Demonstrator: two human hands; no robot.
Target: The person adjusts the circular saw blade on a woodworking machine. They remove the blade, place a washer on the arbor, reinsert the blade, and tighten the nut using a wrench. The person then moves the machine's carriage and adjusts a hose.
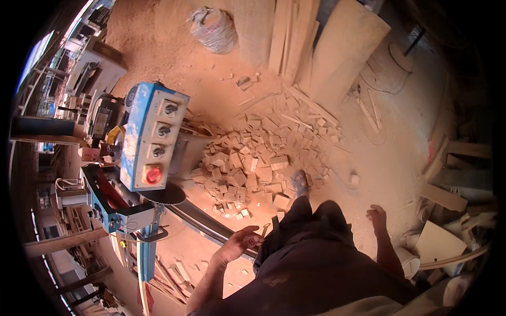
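Note:
My left hand (238, 244) is raised in front of my dark clothing, and its fingertips pinch a small thin metal piece (265, 229). It hovers just right of a blue sawing machine with a control panel (153, 134) that carries a red button (153, 175). A toothed circular blade (166, 195) juts out below the panel. My right hand (377, 216) hangs at my side above the sawdust floor, fingers loosely apart and holding nothing. One foot in a blue shoe (300, 181) touches the edge of a pile of wood offcuts (253, 158).
A tied sack (213, 29) stands at the back. Long planks (292, 34) and a wide board (342, 50) lean behind the offcuts. Scrap boards and white pieces (437, 239) lie at the right. More machines (92, 68) crowd the left. A dark rail (203, 224) runs past the saw.

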